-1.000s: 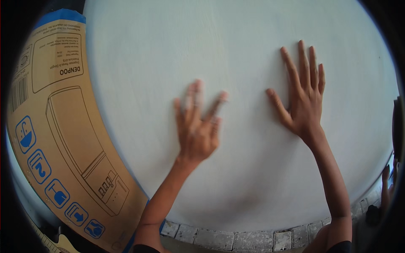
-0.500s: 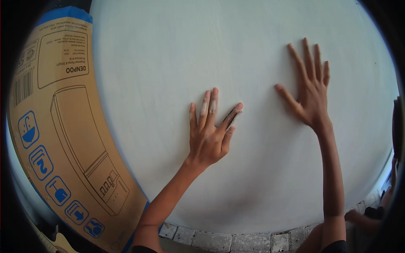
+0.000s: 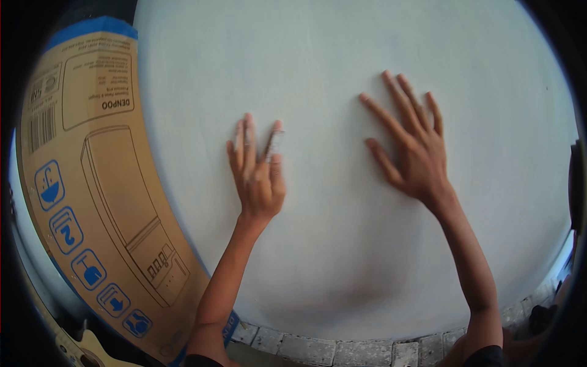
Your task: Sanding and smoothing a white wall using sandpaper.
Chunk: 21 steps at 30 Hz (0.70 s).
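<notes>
A large pale white panel (image 3: pixel 318 263) fills most of the view. My left hand (image 3: pixel 257 186) lies against it left of the middle, fingers stretched and parted, slightly blurred. White smears mark its fingers, and a thin whitish, dark-edged strip (image 3: pixel 275 142) runs along the index finger; I cannot make out what it is. Farther right, my right hand (image 3: pixel 417 150) rests on the panel with its fingers spread wide and nothing in them.
A brown cardboard box (image 3: pixel 113 183) with blue edges and a line drawing of an appliance stands along the left. Grey paving bricks (image 3: pixel 306 350) border the panel's near edge. Part of a guitar (image 3: pixel 85 348) shows at the lower left.
My left hand has slid left and a little up the panel. The right hand has also shifted left and slightly down, now tilted more to the left.
</notes>
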Each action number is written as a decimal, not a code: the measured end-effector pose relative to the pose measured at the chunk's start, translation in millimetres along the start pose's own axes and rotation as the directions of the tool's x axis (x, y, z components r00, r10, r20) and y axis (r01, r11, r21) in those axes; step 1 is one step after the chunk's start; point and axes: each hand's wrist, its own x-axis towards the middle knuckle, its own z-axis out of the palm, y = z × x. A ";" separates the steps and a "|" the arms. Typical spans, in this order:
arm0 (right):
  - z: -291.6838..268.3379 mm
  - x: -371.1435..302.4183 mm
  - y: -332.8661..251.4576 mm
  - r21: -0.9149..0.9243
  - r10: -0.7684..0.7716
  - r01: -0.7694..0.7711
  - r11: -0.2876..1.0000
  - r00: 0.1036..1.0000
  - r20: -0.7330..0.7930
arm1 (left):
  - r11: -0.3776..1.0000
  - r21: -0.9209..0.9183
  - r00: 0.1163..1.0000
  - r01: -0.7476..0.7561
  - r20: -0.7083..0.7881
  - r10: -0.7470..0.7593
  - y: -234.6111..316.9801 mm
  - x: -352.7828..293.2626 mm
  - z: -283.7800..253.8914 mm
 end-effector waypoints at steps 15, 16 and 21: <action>-9.1 -11.9 14.2 -0.102 0.129 -0.133 0.986 0.991 -0.045 | 0.999 -0.026 0.998 -0.046 0.029 0.047 13.1 -0.6 11.3; -8.6 -14.6 9.3 -0.111 0.128 -0.131 0.985 0.991 -0.032 | 0.998 -0.010 0.998 -0.066 0.023 0.066 14.6 -0.5 12.4; -3.6 -27.5 -14.9 -0.124 0.112 -0.104 0.987 0.992 0.064 | 0.978 -0.089 0.972 -0.191 0.125 0.201 41.8 -6.8 17.6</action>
